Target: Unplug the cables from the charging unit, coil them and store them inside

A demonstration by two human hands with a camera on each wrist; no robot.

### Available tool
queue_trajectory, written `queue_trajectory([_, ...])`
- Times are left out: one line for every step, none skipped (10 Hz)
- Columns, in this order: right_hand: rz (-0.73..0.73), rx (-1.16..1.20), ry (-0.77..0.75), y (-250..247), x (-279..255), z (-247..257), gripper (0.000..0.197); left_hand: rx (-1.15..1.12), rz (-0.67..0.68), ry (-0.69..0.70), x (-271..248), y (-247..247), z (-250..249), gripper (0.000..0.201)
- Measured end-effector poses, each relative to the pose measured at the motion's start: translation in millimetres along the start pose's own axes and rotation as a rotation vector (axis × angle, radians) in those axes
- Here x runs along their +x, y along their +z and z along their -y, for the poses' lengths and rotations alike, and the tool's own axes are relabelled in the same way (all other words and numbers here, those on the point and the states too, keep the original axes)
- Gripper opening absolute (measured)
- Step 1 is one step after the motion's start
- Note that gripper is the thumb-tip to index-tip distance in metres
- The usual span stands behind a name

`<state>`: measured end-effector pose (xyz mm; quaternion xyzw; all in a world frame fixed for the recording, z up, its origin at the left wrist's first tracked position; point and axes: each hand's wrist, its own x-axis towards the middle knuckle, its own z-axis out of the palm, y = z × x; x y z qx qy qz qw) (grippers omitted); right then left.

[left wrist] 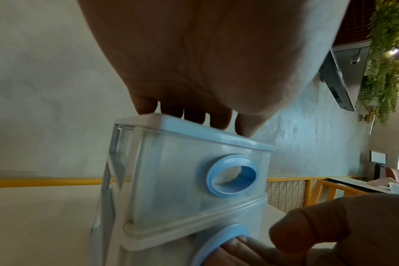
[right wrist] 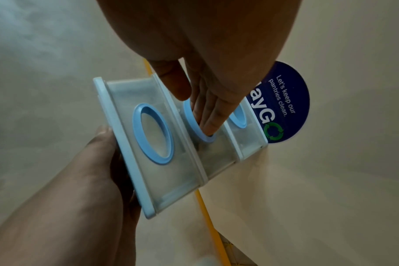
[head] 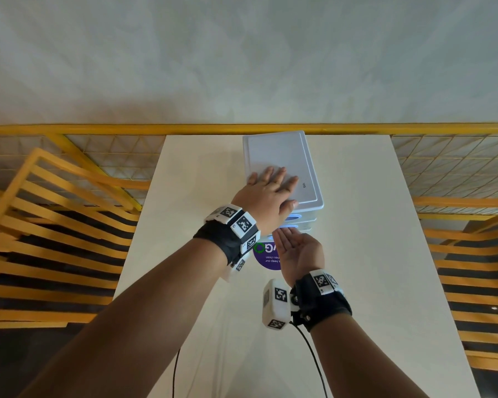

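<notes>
A small translucent drawer unit (head: 279,153) with a white top stands at the far middle of the white table (head: 357,254). It has three drawers, each with a blue ring handle. My left hand (head: 270,185) lies flat on the unit's top, thumb at the front edge. My right hand (head: 293,245) is palm up in front of it. Its fingers (right wrist: 205,108) run straight into the middle drawer's ring (right wrist: 194,129), which hides the fingertips. The top ring (right wrist: 137,129) is free. No cable shows in any view.
A round dark-blue sticker (head: 266,258) lies on the table just in front of the unit, under my right hand. A yellow railing (head: 98,129) runs behind the table. Yellow slatted furniture (head: 55,225) stands on both sides.
</notes>
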<state>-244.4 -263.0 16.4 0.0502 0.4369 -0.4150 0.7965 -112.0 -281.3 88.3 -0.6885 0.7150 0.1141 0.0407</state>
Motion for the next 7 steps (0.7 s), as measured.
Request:
queue_trajectory([-0.009,0.019,0.015,3,5,-2,0.048,0.005,0.004,-0.002,0,1,-1,0.060])
queue_trajectory([0.015,0.028,0.017,3,5,-5,0.051,0.011,0.001,-0.002,0,3,-2,0.061])
queue_trajectory([0.029,0.023,0.018,1,6,-4,0.050,0.007,-0.013,0.003,0,6,-1,0.061])
queue_trajectory([0.028,-0.038,0.040,-6,11,2,0.044,-0.005,-0.020,0.007,0,6,0,0.062])
queue_trajectory([0.047,-0.266,0.105,-20,6,14,0.036,-0.025,-0.009,-0.004,-1,5,1,0.062])
queue_trajectory([0.042,-0.499,0.126,-40,-6,37,0.031,-0.135,-0.063,0.001,-5,-4,2,0.060])
queue_trajectory([-0.030,-0.665,0.045,-77,-27,69,0.023,-0.266,-0.240,-0.035,-20,-8,6,0.052])
